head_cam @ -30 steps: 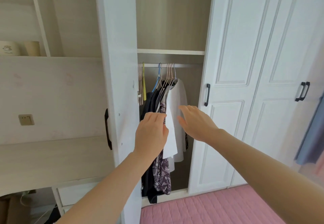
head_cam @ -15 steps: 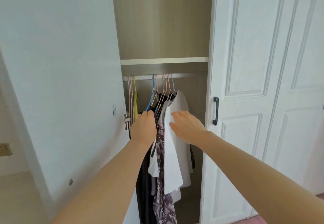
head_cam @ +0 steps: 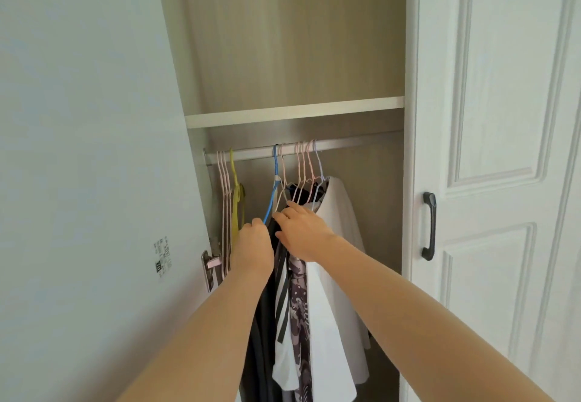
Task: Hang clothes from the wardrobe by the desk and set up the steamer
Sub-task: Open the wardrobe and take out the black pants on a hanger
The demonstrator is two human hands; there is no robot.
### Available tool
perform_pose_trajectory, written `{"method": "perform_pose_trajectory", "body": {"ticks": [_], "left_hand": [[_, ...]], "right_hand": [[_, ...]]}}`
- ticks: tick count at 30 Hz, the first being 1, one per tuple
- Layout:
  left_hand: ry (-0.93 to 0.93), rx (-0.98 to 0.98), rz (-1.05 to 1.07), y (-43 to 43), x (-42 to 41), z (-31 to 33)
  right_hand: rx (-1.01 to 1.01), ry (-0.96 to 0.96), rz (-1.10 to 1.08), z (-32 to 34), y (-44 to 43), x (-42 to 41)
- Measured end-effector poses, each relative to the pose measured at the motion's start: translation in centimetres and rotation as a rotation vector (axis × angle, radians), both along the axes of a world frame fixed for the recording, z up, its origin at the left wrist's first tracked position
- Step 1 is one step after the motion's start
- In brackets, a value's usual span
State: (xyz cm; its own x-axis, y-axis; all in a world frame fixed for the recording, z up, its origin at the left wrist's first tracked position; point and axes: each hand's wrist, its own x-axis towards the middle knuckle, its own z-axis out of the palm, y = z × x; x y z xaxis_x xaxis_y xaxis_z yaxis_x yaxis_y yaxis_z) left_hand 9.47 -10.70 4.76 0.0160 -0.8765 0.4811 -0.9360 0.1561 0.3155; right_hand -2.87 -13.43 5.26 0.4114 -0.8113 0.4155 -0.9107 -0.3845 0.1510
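reaching in from the bottom of the view, two bare forearms stretch into the open wardrobe. the left hand [head_cam: 254, 244] shows its back, fingers curled out of sight where the blue hanger [head_cam: 275, 166] meets it; whether it grips anything cannot be told. just beside it, the right hand [head_cam: 303, 235] bends its fingers down and pinches the top of the dark garment [head_cam: 264, 354]. next to that hang a patterned garment [head_cam: 298, 307] and a white shirt [head_cam: 342, 206]. further left hang a yellow hanger [head_cam: 235, 200] and bare pink hangers [head_cam: 224, 188]. all hook over the rail [head_cam: 352, 145], under a white shelf [head_cam: 292, 112].
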Motion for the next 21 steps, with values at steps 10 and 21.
{"method": "perform_pose_trajectory", "body": {"ticks": [10, 21], "left_hand": [[-0.141, -0.028, 0.125, -2.5, 0.3, -1.9], [0.152, 0.004, -0.001, -4.4, -4.0, -0.8]], "right_hand": [[-0.003, -0.045, 0.023, -2.7, -2.7, 0.4], [0.021, -0.333, 0.006, -2.6, -1.4, -4.8]]}}
